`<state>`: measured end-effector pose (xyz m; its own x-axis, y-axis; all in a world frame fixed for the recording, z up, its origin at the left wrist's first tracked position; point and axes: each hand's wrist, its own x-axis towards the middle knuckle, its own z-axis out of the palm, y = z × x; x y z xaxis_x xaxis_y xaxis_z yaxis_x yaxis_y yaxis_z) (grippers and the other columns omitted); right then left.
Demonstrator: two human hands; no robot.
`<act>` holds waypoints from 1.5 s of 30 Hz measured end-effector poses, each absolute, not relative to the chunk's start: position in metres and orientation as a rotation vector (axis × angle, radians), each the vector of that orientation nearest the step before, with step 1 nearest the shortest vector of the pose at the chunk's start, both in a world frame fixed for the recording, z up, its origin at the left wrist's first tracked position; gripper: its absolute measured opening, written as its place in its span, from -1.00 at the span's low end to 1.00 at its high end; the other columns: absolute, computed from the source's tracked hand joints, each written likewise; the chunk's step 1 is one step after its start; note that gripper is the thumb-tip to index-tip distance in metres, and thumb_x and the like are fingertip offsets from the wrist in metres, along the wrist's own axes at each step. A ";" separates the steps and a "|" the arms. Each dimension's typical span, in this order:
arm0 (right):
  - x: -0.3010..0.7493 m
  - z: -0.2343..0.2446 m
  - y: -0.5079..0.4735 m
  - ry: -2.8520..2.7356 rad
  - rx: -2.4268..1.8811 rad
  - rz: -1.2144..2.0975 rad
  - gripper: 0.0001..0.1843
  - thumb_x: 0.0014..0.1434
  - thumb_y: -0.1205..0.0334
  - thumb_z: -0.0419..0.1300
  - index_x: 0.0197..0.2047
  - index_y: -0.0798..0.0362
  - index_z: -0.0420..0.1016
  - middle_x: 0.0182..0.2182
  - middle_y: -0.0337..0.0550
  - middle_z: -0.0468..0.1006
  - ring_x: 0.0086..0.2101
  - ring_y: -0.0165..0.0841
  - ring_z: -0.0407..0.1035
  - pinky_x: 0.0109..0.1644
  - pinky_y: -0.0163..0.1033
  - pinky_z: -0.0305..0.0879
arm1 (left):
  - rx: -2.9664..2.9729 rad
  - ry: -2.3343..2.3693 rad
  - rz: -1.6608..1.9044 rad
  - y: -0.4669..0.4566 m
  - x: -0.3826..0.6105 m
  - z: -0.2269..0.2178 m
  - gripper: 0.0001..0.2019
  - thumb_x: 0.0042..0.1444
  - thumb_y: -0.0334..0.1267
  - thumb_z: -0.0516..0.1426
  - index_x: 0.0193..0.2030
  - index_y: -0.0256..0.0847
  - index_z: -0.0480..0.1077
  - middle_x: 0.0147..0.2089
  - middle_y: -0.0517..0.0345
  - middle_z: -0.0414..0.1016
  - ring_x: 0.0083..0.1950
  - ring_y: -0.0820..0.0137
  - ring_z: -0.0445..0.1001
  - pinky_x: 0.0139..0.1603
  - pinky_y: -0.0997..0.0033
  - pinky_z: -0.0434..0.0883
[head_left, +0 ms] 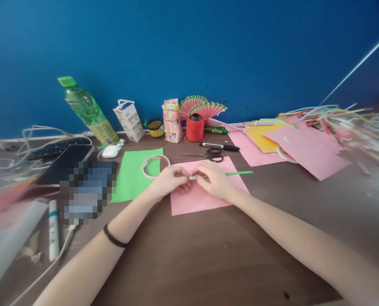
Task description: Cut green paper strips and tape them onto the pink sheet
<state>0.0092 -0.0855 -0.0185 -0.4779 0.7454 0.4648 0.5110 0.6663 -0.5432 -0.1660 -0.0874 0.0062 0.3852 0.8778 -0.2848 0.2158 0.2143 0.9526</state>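
Observation:
My left hand (172, 180) and my right hand (212, 178) meet over a pink paper sheet (205, 197) on the brown desk. Both pinch a thin green paper strip (240, 173) whose free end sticks out to the right of my right hand. The strip's left end is hidden between my fingers. A roll of clear tape (155, 165) lies just left of my left hand, partly on a green paper sheet (135, 178). Black scissors (210, 155) and a black marker (219, 147) lie just beyond the pink sheet.
Along the blue wall stand a green bottle (89, 111), a small carton (129, 120), a red thread spool (195, 127) and paper fans (202, 108). Pink and yellow sheets (291, 142) and paper strips lie at right. A phone, keyboard, cables and glue stick (53, 229) lie at left.

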 end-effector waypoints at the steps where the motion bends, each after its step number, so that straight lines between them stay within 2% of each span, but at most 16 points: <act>1: 0.009 -0.018 -0.086 -2.193 -0.962 0.421 -0.89 0.03 0.41 0.03 -0.44 0.01 0.28 -0.43 -0.17 0.42 -0.29 -0.28 0.24 -0.17 -0.14 0.16 | 1.299 1.118 0.623 -0.087 -0.167 0.006 -0.97 -0.06 -0.42 0.13 -0.48 -0.31 0.34 -0.50 0.15 0.49 -0.53 0.52 0.46 -0.44 0.49 0.45; 15: 0.009 -0.014 -0.088 -2.202 -0.910 0.542 -0.84 0.04 0.39 0.06 -0.53 0.03 0.20 -0.52 -0.22 0.33 -0.38 -0.34 0.18 -0.23 -0.19 0.13 | 1.404 0.987 0.549 -0.085 -0.173 0.004 -0.87 -0.01 -0.25 0.17 -0.38 -0.29 0.37 -0.41 0.15 0.48 -0.48 0.53 0.46 -0.40 0.51 0.44; 25: 0.009 -0.014 -0.087 -2.207 -0.894 0.592 -0.82 0.09 0.33 0.08 -0.53 0.05 0.21 -0.51 -0.20 0.33 -0.37 -0.34 0.18 -0.25 -0.22 0.13 | 1.433 0.962 0.514 -0.084 -0.174 0.003 -0.84 0.02 -0.23 0.16 -0.35 -0.31 0.38 -0.39 0.13 0.48 -0.46 0.54 0.45 -0.35 0.51 0.42; 37: 0.009 -0.016 -0.087 -2.211 -0.896 0.616 -0.78 0.05 0.37 0.06 -0.57 0.04 0.12 -0.56 -0.23 0.28 -0.42 -0.36 0.16 -0.31 -0.24 0.10 | 1.452 0.948 0.487 -0.084 -0.176 0.004 -0.79 -0.02 -0.19 0.19 -0.31 -0.30 0.37 -0.42 0.16 0.47 -0.42 0.50 0.45 -0.30 0.44 0.40; 45: 0.009 -0.017 -0.087 -2.212 -0.869 0.616 -0.79 0.04 0.39 0.08 -0.57 0.04 0.15 -0.55 -0.23 0.30 -0.42 -0.37 0.17 -0.31 -0.25 0.10 | 1.492 0.956 0.482 -0.083 -0.175 0.002 -0.78 -0.02 -0.17 0.18 -0.32 -0.30 0.38 -0.41 0.15 0.47 -0.41 0.49 0.46 -0.27 0.40 0.41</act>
